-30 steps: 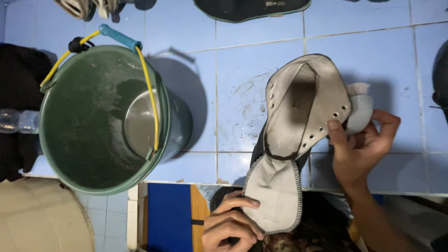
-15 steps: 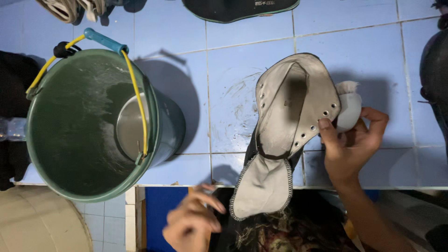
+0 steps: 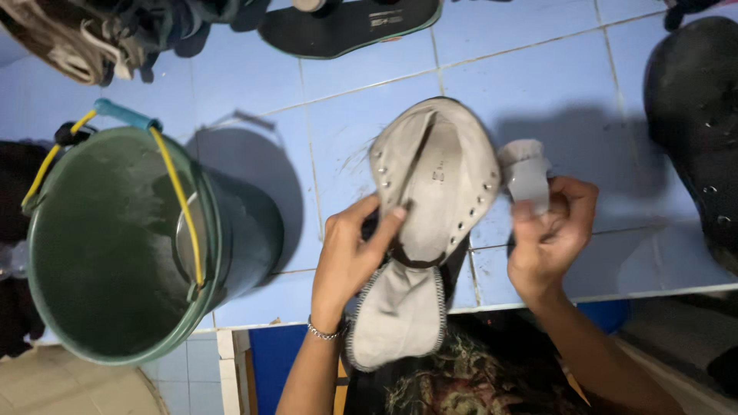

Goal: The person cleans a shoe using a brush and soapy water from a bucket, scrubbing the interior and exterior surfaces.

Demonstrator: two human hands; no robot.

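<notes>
Since half a second ago the left hand (image 3: 350, 253) has come up from the lap and now grips the shoe (image 3: 430, 192) at its left eyelet edge. The right hand (image 3: 550, 242) is clenched round a grey cloth (image 3: 526, 173) just right of the shoe, which lies opened on the blue tiles (image 3: 538, 84), right of the green bucket (image 3: 115, 246). The shoe looks spread for wiping inside; the cloth would need pushing into the opening.

We see a blue tiled floor (image 3: 530, 69) carrying a round green plastic bucket (image 3: 115, 246), a flat black insole (image 3: 350, 27) and a grey high-top shoe (image 3: 430, 184).
</notes>
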